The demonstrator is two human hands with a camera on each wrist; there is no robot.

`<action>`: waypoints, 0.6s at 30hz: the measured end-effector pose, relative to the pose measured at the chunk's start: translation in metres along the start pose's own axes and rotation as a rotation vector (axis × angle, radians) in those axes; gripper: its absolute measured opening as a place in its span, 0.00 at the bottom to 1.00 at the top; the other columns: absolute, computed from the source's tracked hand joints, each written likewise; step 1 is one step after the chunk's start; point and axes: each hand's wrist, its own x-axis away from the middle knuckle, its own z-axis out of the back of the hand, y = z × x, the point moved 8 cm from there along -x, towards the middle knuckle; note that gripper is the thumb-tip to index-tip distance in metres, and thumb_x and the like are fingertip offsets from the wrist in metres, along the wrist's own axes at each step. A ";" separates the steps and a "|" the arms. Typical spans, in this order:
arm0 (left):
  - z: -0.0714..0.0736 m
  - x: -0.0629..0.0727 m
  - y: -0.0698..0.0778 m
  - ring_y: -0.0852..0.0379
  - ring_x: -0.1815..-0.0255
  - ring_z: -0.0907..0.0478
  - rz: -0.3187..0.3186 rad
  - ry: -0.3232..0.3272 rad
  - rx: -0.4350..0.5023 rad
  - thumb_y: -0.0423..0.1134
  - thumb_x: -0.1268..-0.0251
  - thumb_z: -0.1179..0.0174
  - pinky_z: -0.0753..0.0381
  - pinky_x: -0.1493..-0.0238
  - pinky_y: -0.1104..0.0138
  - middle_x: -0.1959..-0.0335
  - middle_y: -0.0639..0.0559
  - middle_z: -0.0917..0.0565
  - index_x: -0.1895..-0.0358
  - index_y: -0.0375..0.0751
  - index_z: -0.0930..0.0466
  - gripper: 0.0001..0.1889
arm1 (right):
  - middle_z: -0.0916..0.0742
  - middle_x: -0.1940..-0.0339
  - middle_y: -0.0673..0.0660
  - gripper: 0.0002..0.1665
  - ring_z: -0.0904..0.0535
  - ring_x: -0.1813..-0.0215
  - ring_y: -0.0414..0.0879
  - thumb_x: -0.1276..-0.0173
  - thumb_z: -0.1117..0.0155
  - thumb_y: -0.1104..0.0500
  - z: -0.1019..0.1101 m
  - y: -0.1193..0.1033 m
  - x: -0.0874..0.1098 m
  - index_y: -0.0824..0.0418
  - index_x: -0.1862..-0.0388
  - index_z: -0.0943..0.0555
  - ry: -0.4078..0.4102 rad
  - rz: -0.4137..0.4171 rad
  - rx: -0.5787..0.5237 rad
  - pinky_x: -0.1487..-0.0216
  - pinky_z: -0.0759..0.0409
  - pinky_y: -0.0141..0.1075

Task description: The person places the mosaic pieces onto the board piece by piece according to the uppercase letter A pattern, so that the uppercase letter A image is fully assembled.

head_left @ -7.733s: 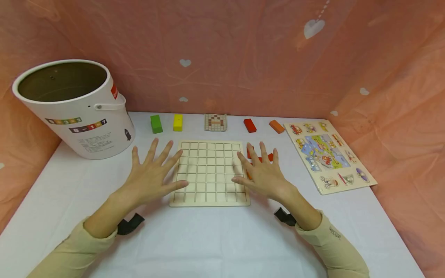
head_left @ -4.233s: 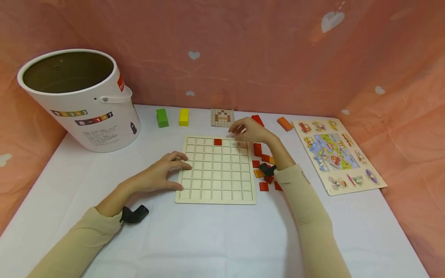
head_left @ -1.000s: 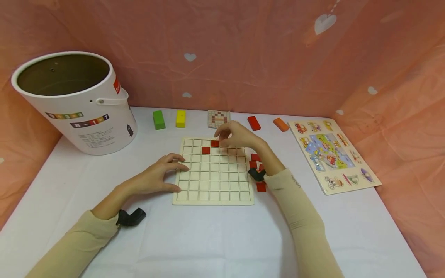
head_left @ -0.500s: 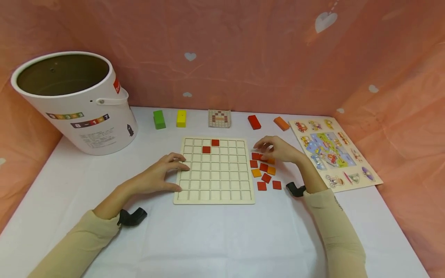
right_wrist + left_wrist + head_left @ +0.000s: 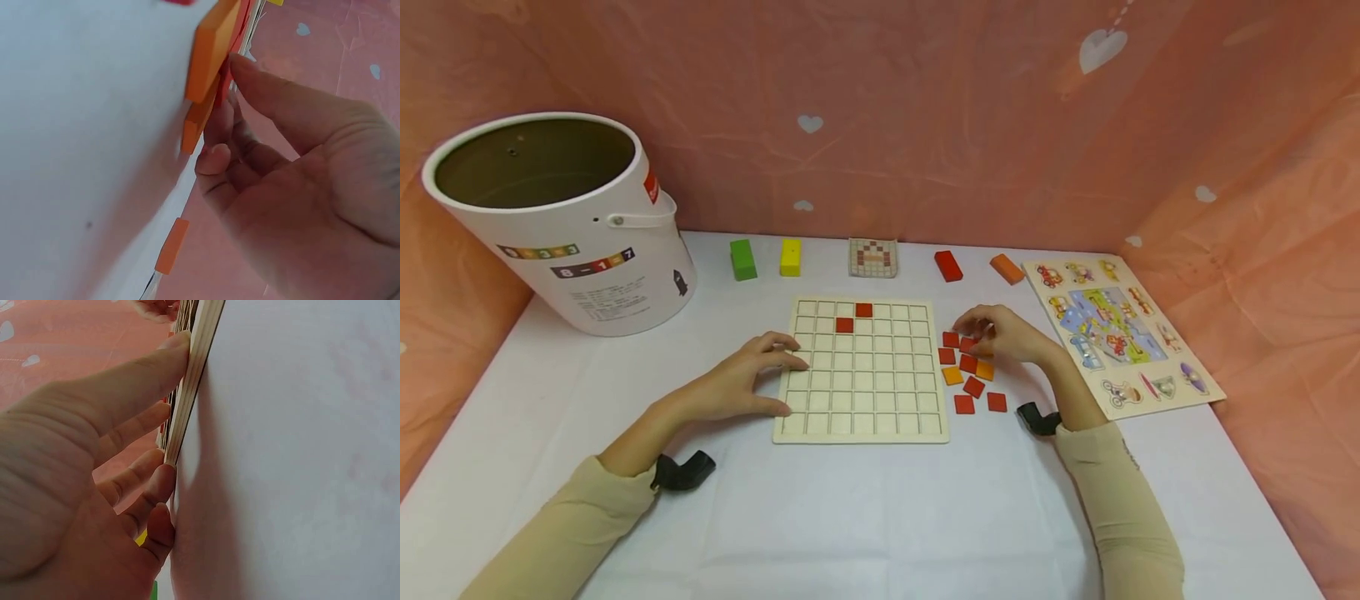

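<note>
A pale wooden grid board [image 5: 853, 425] lies mid-table, with one red square tile [image 5: 864, 310] in its top row and a second red tile [image 5: 845, 325] in the row below, one column left. My left hand [image 5: 730, 379] rests against the board's left side, fingers loosely bent, thumb on the edge, as the left wrist view shows. My right hand [image 5: 1011, 336] is over the loose tiles right of the board. Its thumb and forefinger pinch a red tile [image 5: 225, 84], partly hidden by the fingers. Orange tiles [image 5: 212, 50] lie beside it in the right wrist view.
Along the back stand a green block [image 5: 743, 260], a yellow block [image 5: 791, 258], a small pattern card [image 5: 873, 259], a red block [image 5: 948, 266] and an orange block [image 5: 1007, 268]. A white bucket [image 5: 602, 287] is at left, a picture puzzle board [image 5: 1123, 333] at right.
Over the last several seconds two red tiles came onto the board. Since one second ago my right hand has moved right, from the board to the loose tiles. The left hand stays put.
</note>
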 end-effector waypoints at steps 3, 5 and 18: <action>0.000 0.000 0.000 0.38 0.29 0.41 -0.003 -0.001 -0.002 0.42 0.52 0.21 0.39 0.32 0.40 0.33 0.42 0.33 0.41 0.43 0.19 0.31 | 0.16 0.59 0.61 0.16 0.25 0.58 0.54 0.37 0.33 0.72 0.000 -0.002 0.001 0.71 0.50 0.18 -0.008 0.009 0.005 0.56 0.26 0.38; 0.000 -0.001 0.000 0.38 0.29 0.41 -0.006 0.000 0.001 0.42 0.52 0.21 0.39 0.32 0.40 0.33 0.42 0.33 0.41 0.43 0.19 0.31 | 0.17 0.62 0.60 0.15 0.26 0.59 0.53 0.37 0.33 0.72 0.001 -0.003 0.001 0.70 0.51 0.18 -0.008 0.012 0.014 0.57 0.26 0.38; 0.000 0.001 0.002 0.38 0.29 0.40 -0.002 0.003 0.006 0.41 0.52 0.21 0.40 0.32 0.41 0.33 0.42 0.33 0.41 0.41 0.19 0.31 | 0.14 0.61 0.61 0.10 0.23 0.61 0.53 0.34 0.36 0.72 -0.003 -0.058 -0.046 0.72 0.54 0.18 -0.057 0.121 -0.020 0.59 0.23 0.34</action>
